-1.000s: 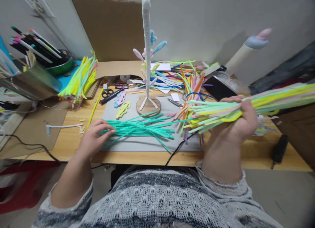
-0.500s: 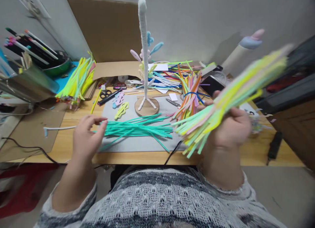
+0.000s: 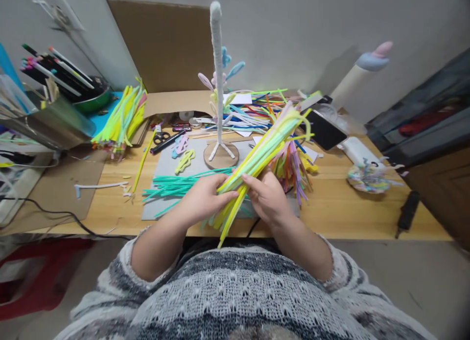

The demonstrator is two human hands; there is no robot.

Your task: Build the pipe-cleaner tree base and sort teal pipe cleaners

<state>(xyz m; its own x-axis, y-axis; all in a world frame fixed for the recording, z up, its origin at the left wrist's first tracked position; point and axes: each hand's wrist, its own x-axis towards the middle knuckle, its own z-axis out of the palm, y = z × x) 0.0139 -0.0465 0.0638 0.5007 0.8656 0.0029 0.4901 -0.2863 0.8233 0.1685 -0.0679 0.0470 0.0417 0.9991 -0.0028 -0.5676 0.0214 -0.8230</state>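
Note:
A bundle of yellow, mint and pink pipe cleaners [image 3: 270,142] slants across the front of the table, held in both hands. My left hand [image 3: 211,195] grips its lower part from the left, thumb on top. From the right, my right hand [image 3: 270,195] is wrapped round the same bundle, its thumb lying across the stems. Beneath and left of them, loose green pipe cleaners [image 3: 176,186] lie on a grey mat [image 3: 149,212], partly hidden by my left hand. Behind stands a white wrapped stem [image 3: 217,76] on a round wooden base [image 3: 229,159], with small looped flowers beside it.
An orange and purple pipe cleaner bundle [image 3: 293,169] lies just behind my right hand. A yellow-green bundle [image 3: 123,115] and a metal pot [image 3: 47,122] stand at the left. Black scissors [image 3: 160,136], a phone [image 3: 326,129] and a black-handled tool [image 3: 408,214] are on the table.
My right hand has brought the yellow, mint and pink bundle left to the middle. My left hand has moved right from the green pipe cleaners and closed on the bundle.

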